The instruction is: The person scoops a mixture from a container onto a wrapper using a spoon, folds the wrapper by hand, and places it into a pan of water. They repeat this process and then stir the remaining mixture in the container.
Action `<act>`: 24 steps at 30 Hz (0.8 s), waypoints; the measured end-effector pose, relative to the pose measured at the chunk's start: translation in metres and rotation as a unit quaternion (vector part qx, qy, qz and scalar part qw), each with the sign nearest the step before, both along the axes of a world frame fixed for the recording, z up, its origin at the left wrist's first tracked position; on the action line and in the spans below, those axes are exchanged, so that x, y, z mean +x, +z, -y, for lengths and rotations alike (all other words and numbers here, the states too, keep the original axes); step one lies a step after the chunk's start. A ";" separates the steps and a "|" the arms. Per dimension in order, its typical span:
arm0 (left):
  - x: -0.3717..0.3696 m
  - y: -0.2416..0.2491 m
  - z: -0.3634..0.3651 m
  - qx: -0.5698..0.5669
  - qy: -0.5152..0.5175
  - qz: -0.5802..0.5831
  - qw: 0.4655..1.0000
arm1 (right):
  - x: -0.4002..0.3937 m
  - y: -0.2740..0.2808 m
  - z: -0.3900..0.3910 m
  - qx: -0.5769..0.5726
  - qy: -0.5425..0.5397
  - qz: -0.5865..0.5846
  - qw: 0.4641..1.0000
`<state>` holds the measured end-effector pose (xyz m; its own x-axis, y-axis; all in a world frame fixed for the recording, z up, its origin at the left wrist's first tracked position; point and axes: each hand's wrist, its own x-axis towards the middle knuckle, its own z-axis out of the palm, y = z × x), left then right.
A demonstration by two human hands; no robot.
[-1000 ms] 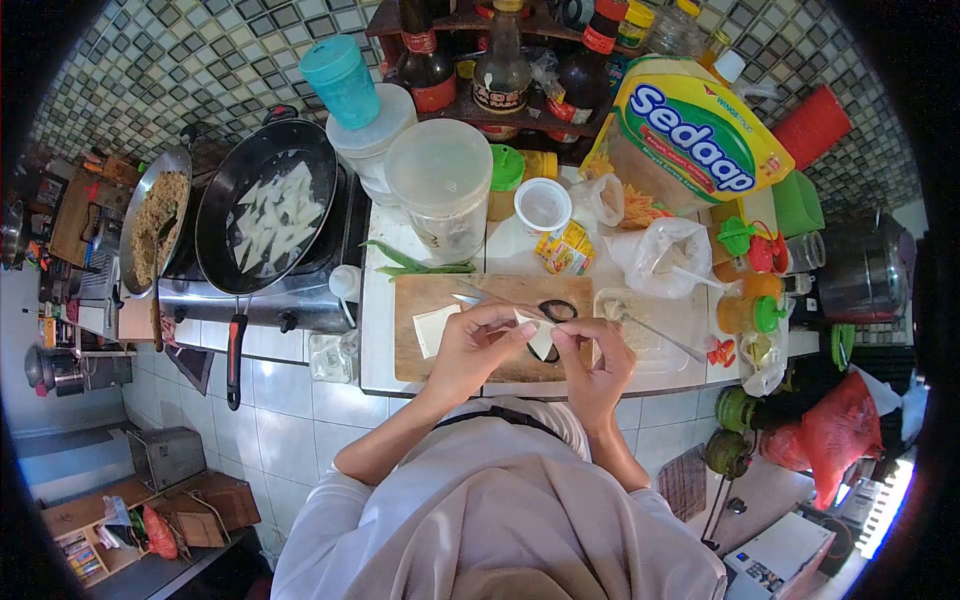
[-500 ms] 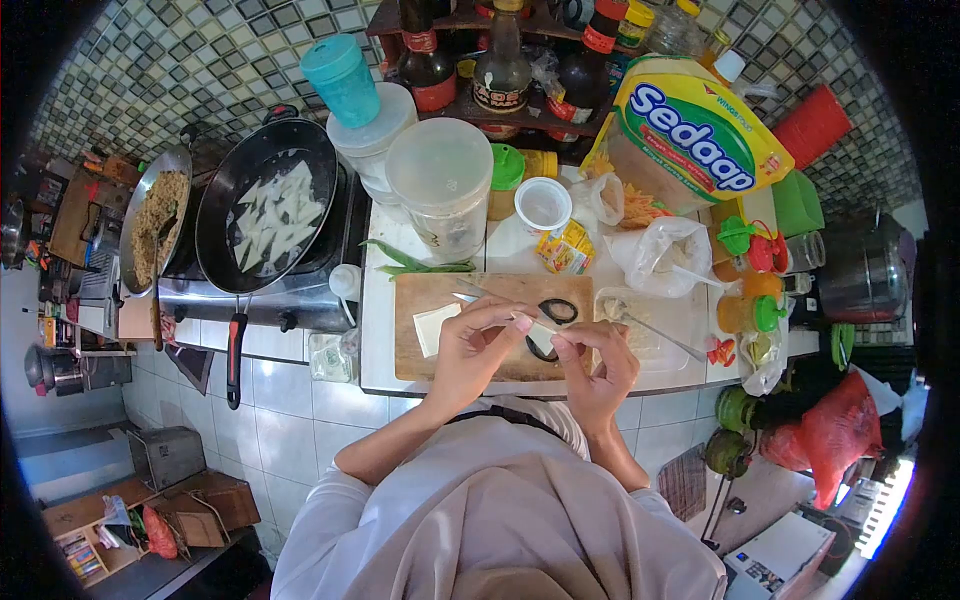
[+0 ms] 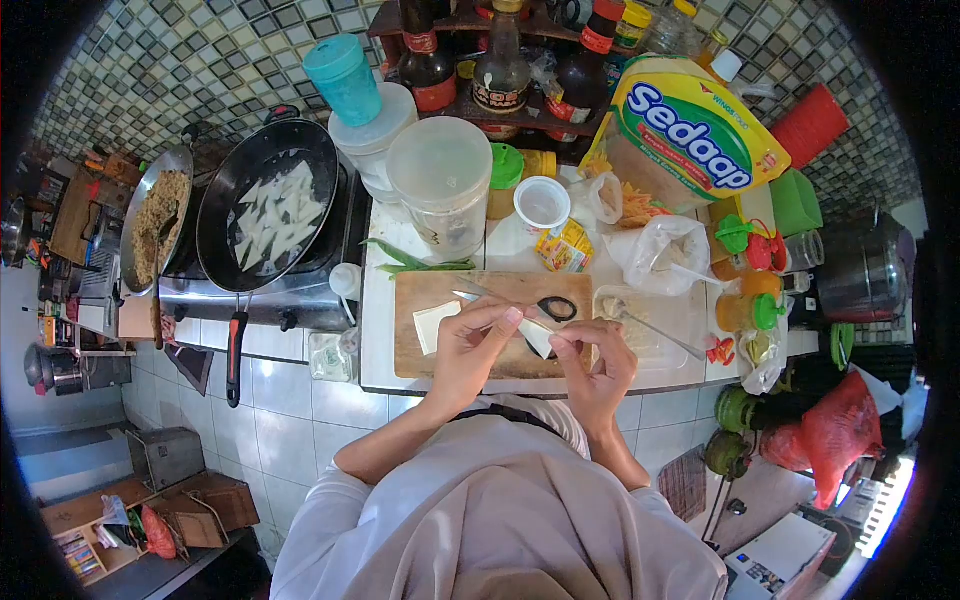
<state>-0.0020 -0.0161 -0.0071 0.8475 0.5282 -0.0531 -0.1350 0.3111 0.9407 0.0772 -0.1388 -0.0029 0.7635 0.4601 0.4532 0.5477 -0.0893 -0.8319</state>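
Over the wooden cutting board (image 3: 505, 368), my left hand (image 3: 466, 352) and my right hand (image 3: 598, 372) pinch a small white pastry wrapper (image 3: 537, 341) between their fingertips, one on each side. The wrapper looks folded to a pointed shape, its tip hanging down. Square white wrappers (image 3: 430, 329) lie on the board left of my left hand. Behind the held piece are scissors (image 3: 557, 308), their black handles partly covered. Beside my right hand stands a clear plastic tray (image 3: 650, 362) with a metal spoon (image 3: 662, 336) and a little pale paste.
On the stove at left, a black frying pan (image 3: 215, 215) holds several white triangular pieces; a second pan (image 3: 128, 240) contains brown crumbly food. Clear tubs (image 3: 440, 185), green chillies (image 3: 415, 262), a plastic bag (image 3: 665, 255) and a yellow pouch (image 3: 690, 130) stand behind the board.
The wrapper between my fingers has turned, and more of its white face now shows, pointing downward. Both hands stay in nearly the same place.
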 end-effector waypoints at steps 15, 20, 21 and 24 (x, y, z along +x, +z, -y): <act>-0.004 0.000 0.002 -0.067 -0.059 -0.030 0.996 | -0.002 0.000 0.002 0.066 0.047 -0.193 0.978; -0.004 -0.007 0.002 -0.037 -0.055 -0.033 0.997 | -0.002 -0.003 0.002 0.071 0.058 -0.217 0.972; -0.004 -0.006 0.002 -0.037 -0.055 -0.033 0.997 | -0.001 -0.003 0.002 0.071 0.058 -0.217 0.972; -0.004 -0.003 0.002 -0.046 -0.094 -0.050 0.993 | -0.001 -0.006 0.003 0.082 0.059 -0.291 0.951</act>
